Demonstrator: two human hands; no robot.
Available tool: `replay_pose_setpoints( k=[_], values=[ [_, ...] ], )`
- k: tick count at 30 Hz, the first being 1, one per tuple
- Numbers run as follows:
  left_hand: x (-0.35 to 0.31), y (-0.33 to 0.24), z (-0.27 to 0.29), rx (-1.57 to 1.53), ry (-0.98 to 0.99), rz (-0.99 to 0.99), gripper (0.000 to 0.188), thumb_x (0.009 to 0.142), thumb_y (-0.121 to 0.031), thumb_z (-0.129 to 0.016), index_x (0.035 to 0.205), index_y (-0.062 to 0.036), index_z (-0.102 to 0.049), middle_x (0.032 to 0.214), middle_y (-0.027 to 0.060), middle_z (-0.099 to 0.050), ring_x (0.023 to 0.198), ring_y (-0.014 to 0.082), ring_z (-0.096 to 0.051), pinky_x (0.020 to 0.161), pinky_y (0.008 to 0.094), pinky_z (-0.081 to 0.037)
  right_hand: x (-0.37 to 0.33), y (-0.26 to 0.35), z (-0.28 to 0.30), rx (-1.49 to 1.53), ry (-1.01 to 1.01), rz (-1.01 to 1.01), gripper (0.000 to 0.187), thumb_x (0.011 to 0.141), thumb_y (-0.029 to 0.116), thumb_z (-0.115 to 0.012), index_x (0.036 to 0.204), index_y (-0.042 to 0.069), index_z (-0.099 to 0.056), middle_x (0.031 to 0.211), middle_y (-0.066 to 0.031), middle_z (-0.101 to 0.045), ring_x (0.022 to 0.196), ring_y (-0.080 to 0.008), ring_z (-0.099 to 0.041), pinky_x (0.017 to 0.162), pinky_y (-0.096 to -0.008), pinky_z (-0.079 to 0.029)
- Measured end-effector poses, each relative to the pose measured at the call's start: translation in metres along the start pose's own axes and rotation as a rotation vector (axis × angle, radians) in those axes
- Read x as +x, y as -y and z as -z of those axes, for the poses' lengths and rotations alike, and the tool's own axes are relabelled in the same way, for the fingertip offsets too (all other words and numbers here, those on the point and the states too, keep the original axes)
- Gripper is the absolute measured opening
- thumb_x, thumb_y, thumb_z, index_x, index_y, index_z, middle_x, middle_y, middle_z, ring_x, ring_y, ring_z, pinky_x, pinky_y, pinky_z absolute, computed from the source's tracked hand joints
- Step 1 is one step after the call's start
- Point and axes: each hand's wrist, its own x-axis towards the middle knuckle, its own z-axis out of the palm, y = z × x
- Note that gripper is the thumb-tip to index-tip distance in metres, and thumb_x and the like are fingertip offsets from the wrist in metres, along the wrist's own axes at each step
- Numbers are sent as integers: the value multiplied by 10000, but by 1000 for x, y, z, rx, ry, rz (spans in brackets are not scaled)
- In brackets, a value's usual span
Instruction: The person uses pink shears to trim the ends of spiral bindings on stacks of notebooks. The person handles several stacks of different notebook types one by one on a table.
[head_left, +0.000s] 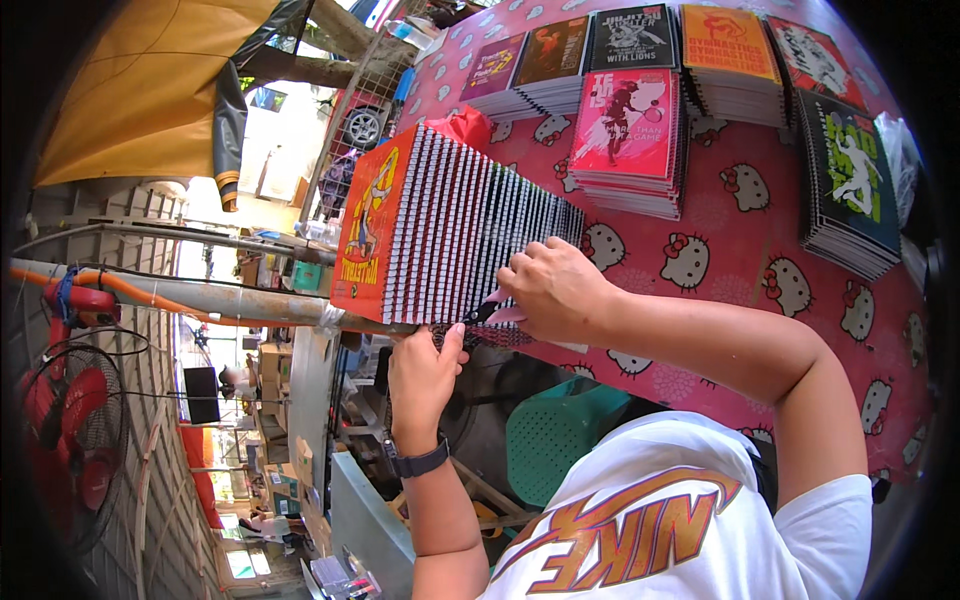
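Observation:
A long row of spiral-bound notebooks [450,230] stands packed together on the table, the front one with an orange-red cover [372,225] and the wire bindings facing up. My right hand [560,290] is closed round pink-handled pliers [487,308], whose dark jaws point at the lower edge of the bindings. Close to those jaws, my left hand [425,375] has its thumb raised and its other fingers curled at the bottom corner of the row. What the left fingers grip is hidden. A dark watch circles my left wrist.
Stacks of notebooks, among them a pink-covered one [628,130] and a black-and-green one [850,185], sit on the pink patterned tablecloth [720,260]. Below the table edge is a green stool [550,440]. A metal pipe [200,297] and a red fan [75,420] are at left.

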Motion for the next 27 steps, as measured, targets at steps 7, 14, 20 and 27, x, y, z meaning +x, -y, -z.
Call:
replay_pose_setpoints(
  k=[7, 14, 20, 27],
  values=[
    [-1, 1, -7, -139, 56, 103, 318, 895, -269, -530, 772, 20, -581, 607, 111, -653, 533, 188, -644, 554, 322, -497, 1, -1, 1, 80, 31, -15, 356, 775, 409, -624, 759, 53, -634, 708, -103, -633, 703, -268, -636, 651, -379, -478],
    [-3, 1, -18, -29, -42, 103, 319, 905, -264, -506, 770, 14, -587, 585, 103, -644, 507, 190, -623, 539, 330, -484, -4, -1, -6, 90, -13, -31, 306, 762, 368, -641, 794, 65, -606, 760, -89, -594, 762, -257, -600, 700, -378, -448],
    [-2, 5, -5, -214, 40, 86, 349, 905, -282, -489, 764, 19, -592, 544, 79, -613, 486, 138, -578, 477, 285, -437, -15, -10, 7, 81, -50, -103, 314, 755, 367, -646, 844, 69, -599, 831, -88, -595, 839, -249, -570, 730, -371, -414],
    [0, 15, -7, -751, 212, 130, 302, 914, -261, -480, 811, -4, -602, 552, 34, -571, 451, 73, -504, 434, 180, -358, -61, -48, -12, 47, 17, -279, 291, 691, 287, -681, 860, 65, -598, 849, -90, -591, 891, -253, -563, 755, -385, -417]
  ],
)
